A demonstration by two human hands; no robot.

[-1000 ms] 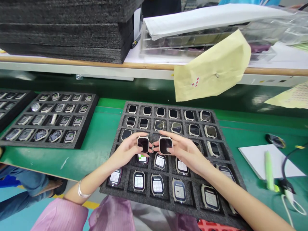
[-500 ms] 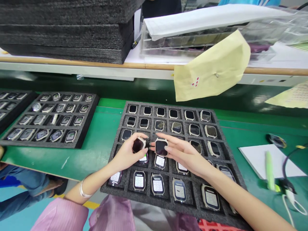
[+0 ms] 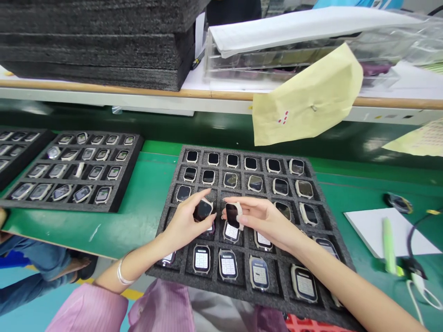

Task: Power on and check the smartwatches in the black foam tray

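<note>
A black foam tray [image 3: 313, 180] of smartwatch bodies lies on the green belt before me. My left hand [image 3: 185, 221] pinches one watch body [image 3: 203, 210] with a dark screen, tilted, just above the tray's middle rows. My right hand [image 3: 265, 219] pinches a second dark-screened watch body [image 3: 233, 215], turned on edge toward the left one. The two hands sit close together, fingertips almost touching. Watches in the tray's near rows show lit white screens [image 3: 228, 264]; those in the far rows are dark [image 3: 232, 160].
A second foam tray [image 3: 129, 166] of watches lies to the left, another at the far left edge. A white sheet [image 3: 370, 230] with a green pen [image 3: 388, 246] and cables lies right. A yellow envelope [image 3: 308, 99] hangs from the shelf; stacked foam [image 3: 97, 41] sits above.
Both hands have turned their watches from screen-up to tilted, the right one onto its edge, and lowered them slightly toward the tray.
</note>
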